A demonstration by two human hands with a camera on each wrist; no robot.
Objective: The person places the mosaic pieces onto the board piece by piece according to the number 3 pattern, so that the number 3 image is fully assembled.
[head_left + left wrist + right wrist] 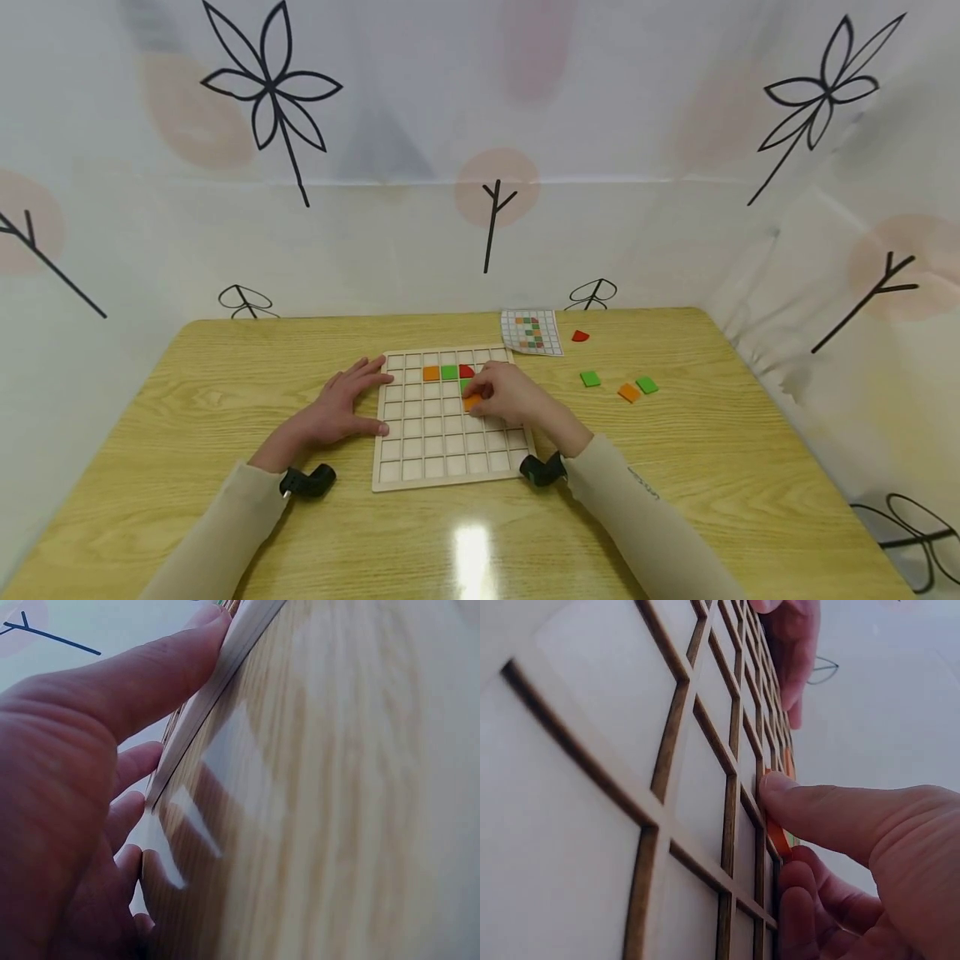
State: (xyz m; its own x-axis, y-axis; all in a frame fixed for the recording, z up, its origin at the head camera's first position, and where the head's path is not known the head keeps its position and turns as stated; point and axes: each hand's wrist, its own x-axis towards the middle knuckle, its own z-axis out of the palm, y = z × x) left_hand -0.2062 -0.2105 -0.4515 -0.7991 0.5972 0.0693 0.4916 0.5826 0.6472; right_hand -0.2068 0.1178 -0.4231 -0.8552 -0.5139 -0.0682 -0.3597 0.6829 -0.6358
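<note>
A pale wooden grid board (432, 427) lies on the table. My left hand (337, 408) rests at its left edge, fingers spread and thumb touching the rim. Over the board, my right hand (513, 396) pinches an orange square tile (472, 402) between thumb and fingers; in the right wrist view this orange tile (778, 838) stands tilted at a cell. In the second row sit an orange tile (431, 373), a green tile (449, 372) and a red rounded piece (466, 371). Below the red piece is another green tile (465, 386), partly hidden by my fingers.
Behind the board's right corner lies a printed pattern sheet (531, 332). To the right are a loose red piece (581, 336), two green tiles (590, 379) and an orange tile (628, 393). A patterned cloth (420, 242) hangs behind the table.
</note>
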